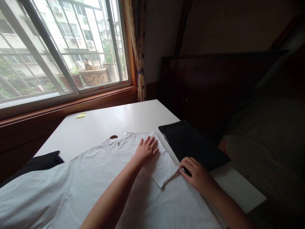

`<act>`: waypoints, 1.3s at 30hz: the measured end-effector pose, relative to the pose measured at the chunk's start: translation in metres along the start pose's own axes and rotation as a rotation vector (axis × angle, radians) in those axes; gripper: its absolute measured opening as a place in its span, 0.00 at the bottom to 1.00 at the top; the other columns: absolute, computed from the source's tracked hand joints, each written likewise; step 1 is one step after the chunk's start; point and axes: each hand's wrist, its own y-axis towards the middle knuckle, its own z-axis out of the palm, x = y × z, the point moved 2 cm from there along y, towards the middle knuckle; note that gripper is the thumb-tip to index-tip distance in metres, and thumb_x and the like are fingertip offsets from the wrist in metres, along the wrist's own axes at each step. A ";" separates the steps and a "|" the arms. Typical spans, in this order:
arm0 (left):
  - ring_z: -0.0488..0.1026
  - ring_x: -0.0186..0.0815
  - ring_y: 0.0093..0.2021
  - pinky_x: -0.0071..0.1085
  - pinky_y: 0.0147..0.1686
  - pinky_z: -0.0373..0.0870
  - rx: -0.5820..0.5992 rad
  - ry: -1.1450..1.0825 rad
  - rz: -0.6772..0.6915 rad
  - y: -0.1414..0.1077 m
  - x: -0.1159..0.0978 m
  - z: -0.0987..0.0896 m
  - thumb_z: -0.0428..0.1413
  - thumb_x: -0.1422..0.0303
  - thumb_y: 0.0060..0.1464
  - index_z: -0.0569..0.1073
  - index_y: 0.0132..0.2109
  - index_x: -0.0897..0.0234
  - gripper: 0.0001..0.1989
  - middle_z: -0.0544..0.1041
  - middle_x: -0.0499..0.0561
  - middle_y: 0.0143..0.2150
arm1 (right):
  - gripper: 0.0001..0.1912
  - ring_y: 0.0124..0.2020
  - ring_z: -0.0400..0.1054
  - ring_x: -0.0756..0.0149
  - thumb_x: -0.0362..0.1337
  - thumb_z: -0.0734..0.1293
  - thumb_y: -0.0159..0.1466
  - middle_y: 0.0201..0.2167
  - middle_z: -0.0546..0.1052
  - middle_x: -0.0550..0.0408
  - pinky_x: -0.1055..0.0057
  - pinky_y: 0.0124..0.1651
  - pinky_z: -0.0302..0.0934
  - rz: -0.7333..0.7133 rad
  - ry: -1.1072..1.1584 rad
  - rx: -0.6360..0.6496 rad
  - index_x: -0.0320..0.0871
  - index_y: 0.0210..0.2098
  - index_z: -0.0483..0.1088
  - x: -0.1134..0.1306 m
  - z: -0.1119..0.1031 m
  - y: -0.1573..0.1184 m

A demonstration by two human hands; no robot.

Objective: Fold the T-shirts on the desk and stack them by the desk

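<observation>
A white T-shirt (95, 178) lies spread over the table, its collar toward the window and its right-hand sleeve folded inward over the body. My left hand (146, 149) rests flat on the shirt near the shoulder, fingers spread. At the outer edge of the folded sleeve, my right hand (196, 173) pinches the white fabric between thumb and fingers. Just beyond that hand is a folded black cloth (190, 140), lying along the table's right edge. The lower part of the shirt runs out of view.
Another dark cloth (45, 160) lies at the left, partly under the shirt. A yellow sticky note (81, 115) is on the white table (119, 114) near the far left corner. A brown round object (113, 137) shows behind the collar. A barred window (71, 47) stands beyond the table.
</observation>
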 end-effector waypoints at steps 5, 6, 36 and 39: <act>0.43 0.47 0.76 0.54 0.72 0.45 -0.029 0.016 0.045 0.012 -0.012 0.003 0.37 0.51 0.71 0.54 0.74 0.62 0.32 0.50 0.55 0.77 | 0.08 0.42 0.69 0.59 0.34 0.61 0.72 0.42 0.76 0.51 0.59 0.48 0.62 -0.054 0.032 0.030 0.46 0.44 0.72 0.016 -0.002 0.008; 0.44 0.46 0.76 0.53 0.72 0.45 -0.027 0.015 0.054 0.015 -0.014 0.005 0.37 0.50 0.71 0.54 0.74 0.62 0.33 0.51 0.55 0.76 | 0.07 0.42 0.69 0.59 0.34 0.62 0.72 0.41 0.76 0.52 0.60 0.48 0.61 -0.062 0.026 0.047 0.47 0.43 0.72 0.019 0.000 0.009; 0.43 0.41 0.76 0.49 0.73 0.44 -0.010 -0.036 0.223 0.008 -0.020 0.008 0.37 0.50 0.72 0.52 0.74 0.58 0.31 0.50 0.52 0.76 | 0.17 0.29 0.63 0.66 0.33 0.59 0.74 0.24 0.69 0.58 0.66 0.38 0.50 -0.057 0.001 -0.059 0.44 0.26 0.61 0.022 0.018 0.002; 0.42 0.44 0.76 0.51 0.73 0.41 0.009 -0.063 0.273 -0.003 -0.022 0.013 0.36 0.48 0.71 0.48 0.75 0.61 0.35 0.47 0.55 0.77 | 0.18 0.29 0.62 0.67 0.33 0.60 0.73 0.23 0.68 0.59 0.65 0.38 0.49 -0.069 0.005 -0.079 0.44 0.26 0.60 0.020 0.021 0.001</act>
